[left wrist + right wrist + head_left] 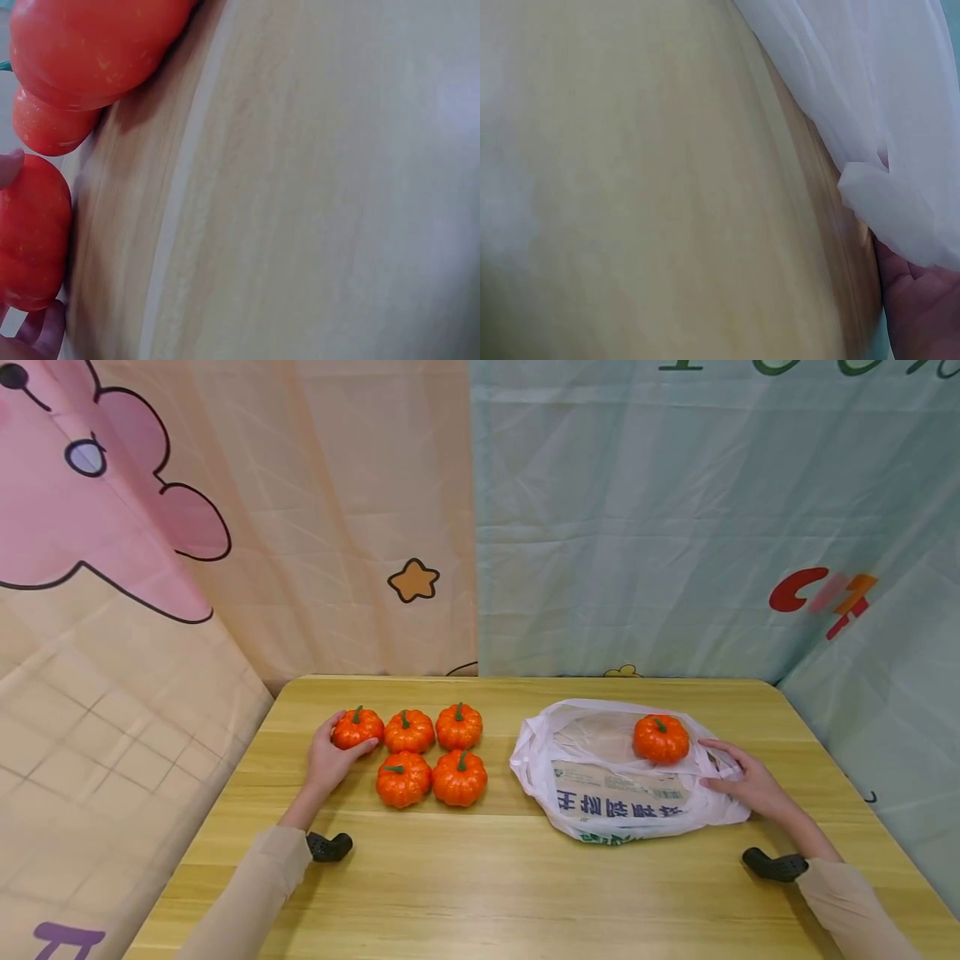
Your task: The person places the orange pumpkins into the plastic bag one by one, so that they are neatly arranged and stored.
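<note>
My left hand [330,764] grips a small orange pumpkin [357,729] with a green stem, its thumb on the near side and its fingers round the far left. In the left wrist view, fingertips [46,330] show against the lower end of this pumpkin [34,232]. My right hand [750,785] holds the right edge of a white plastic bag [555,806], whose thin film [900,210] hides most of the fingers in the right wrist view. The bag lies with its mouth spread wide, and another pumpkin [661,739] sits inside at the back right.
Several more pumpkins stand close together right of the left hand, among them a back one [408,731] and a front one [403,779]. Printed brown material [622,785] shows in the bag. Patterned curtains [660,527] hang behind the wooden table [480,893].
</note>
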The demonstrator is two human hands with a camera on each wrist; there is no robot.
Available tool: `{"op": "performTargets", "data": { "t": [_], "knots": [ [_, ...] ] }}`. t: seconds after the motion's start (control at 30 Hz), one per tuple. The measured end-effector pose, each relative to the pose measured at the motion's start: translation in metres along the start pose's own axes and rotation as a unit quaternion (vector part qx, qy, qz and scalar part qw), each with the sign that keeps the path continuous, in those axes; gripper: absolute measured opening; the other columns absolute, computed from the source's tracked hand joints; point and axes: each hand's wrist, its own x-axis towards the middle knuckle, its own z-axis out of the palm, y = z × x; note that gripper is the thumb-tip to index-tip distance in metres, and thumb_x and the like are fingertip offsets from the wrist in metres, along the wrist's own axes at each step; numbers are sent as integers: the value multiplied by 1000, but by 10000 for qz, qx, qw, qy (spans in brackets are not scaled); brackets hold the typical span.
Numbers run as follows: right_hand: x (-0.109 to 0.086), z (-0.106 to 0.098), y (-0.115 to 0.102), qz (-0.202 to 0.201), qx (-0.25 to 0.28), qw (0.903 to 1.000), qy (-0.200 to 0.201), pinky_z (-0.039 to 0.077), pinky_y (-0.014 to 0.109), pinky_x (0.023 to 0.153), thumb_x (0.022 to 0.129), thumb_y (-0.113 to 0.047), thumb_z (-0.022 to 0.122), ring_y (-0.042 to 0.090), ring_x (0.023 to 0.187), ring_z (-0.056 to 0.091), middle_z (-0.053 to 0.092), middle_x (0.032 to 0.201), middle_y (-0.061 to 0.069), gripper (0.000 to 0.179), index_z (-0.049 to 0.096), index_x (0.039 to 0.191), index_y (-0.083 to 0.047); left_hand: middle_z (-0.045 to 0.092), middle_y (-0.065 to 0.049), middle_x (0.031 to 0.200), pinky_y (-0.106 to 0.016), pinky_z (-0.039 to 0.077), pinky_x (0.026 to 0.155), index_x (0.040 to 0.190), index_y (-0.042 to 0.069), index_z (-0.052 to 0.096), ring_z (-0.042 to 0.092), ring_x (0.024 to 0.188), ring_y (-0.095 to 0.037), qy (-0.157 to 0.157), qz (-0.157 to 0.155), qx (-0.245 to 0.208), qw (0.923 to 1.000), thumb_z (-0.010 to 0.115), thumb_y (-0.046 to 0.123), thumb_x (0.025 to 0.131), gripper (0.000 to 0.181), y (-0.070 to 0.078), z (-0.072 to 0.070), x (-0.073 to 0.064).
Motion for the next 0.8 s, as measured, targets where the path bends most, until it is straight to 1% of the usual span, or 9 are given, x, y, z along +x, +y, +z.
{"op": "performTargets", "data": {
  "t": [0.17, 0.37, 0.43, 0.6, 0.8],
  "knots": [
    [0, 2, 2, -57, 6, 10000, 3, 17, 74, 102, 87, -18, 70, 55, 131, 20, 25, 147, 37, 68, 36, 142, 0, 35, -25, 147, -52, 27, 115, 144, -1, 36, 34, 135, -39, 208, -24, -90, 9997, 80, 17, 78, 81, -2, -3, -3],
    [-1, 3, 4, -126, 11, 9999, 69, 16, 74, 102, 87, -19, 70, 54, 131, 21, 29, 150, 24, 67, 37, 143, -1, 37, -24, 146, -52, 27, 114, 142, -1, 38, 35, 135, -39, 406, -2, -63, 9992, 80, 17, 77, 79, -3, -9, -9],
    [-1, 3, 5, -128, 13, 9999, 92, 16, 75, 102, 87, -19, 70, 55, 131, 21, 29, 150, 26, 67, 38, 143, -2, 38, -24, 146, -52, 28, 114, 142, -1, 39, 35, 135, -39, 475, -4, -63, 9988, 80, 17, 77, 79, -1, -11, -10],
    [-1, 3, 4, -104, -8, 9999, 79, 16, 75, 101, 86, -17, 71, 57, 131, 20, 26, 146, 38, 67, 38, 142, -1, 38, -24, 145, -52, 29, 114, 142, -1, 39, 36, 134, -39, 616, 0, 2, 9981, 80, 18, 77, 79, 7, -15, -15],
    [1, 0, 3, 65, -2, 10000, -59, 14, 76, 102, 87, -19, 70, 58, 133, 17, 22, 149, 37, 70, 34, 144, 0, 39, -24, 145, -53, 30, 112, 142, 0, 40, 36, 134, -39, 788, 18, 103, 9968, 80, 20, 77, 79, 23, -16, -20]
  ]
}}
